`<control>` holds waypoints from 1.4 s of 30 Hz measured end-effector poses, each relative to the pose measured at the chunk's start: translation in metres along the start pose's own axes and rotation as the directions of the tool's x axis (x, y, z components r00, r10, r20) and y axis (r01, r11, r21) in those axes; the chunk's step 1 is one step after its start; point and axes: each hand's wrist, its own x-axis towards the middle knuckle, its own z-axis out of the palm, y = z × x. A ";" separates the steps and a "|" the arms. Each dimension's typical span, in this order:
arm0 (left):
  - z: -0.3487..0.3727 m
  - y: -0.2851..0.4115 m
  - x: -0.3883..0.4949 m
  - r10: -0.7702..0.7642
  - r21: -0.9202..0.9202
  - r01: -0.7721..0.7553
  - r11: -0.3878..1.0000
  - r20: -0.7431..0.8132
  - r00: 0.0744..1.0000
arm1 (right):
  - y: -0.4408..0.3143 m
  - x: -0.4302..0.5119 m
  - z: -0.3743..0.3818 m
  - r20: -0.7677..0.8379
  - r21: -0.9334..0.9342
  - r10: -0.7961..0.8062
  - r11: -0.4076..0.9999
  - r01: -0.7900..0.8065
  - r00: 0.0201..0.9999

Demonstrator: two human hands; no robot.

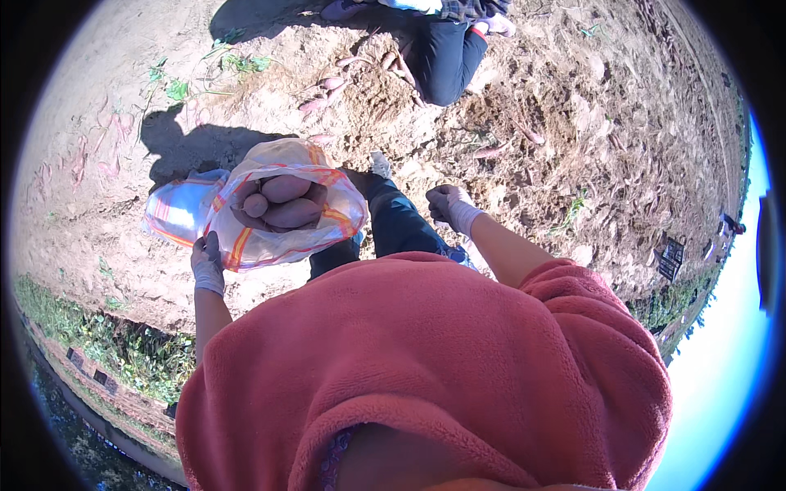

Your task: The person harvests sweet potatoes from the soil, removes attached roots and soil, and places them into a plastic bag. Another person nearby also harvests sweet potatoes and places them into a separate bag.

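My left hand (pixel 208 265), in a pale glove with a dark palm side, grips the rim of a white woven sack (pixel 344 216) with orange and red stripes. The sack's mouth is open towards me. Inside lie several sweet potatoes (pixel 286 188), purplish and dusty; the sack wall hides the lower ones. To the right, past my dark trouser leg (pixel 396 221), my gloved right hand (pixel 453 205) hangs above the soil. Its fingers are curled in, and nothing shows in them. A second striped sack, or a fold of the same one (pixel 184 207), lies left of the opening.
Another person's bent leg (pixel 451 61) is at the top. Loose sweet potatoes (pixel 331 83) lie on the soil near it, with more (pixel 80 162) at the far left. Green vines (pixel 245 63) trail nearby. A dark crate (pixel 670 259) stands far right; leafy plants (pixel 135 353) grow lower left.
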 end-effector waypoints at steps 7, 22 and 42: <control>-0.021 0.040 -0.102 -0.209 -0.354 0.204 0.913 0.024 0.978 | -0.049 0.004 0.014 0.065 -0.143 -0.038 0.989 0.047 0.997; -0.081 -0.269 -0.187 -0.579 -0.633 0.513 0.580 0.123 0.806 | -0.034 -0.066 0.134 0.068 -0.670 -0.002 0.741 0.047 0.998; -0.334 -0.395 -0.115 -0.550 -0.844 0.390 0.369 0.140 0.823 | 0.090 -0.207 0.419 0.482 -0.614 -0.275 0.572 0.544 0.832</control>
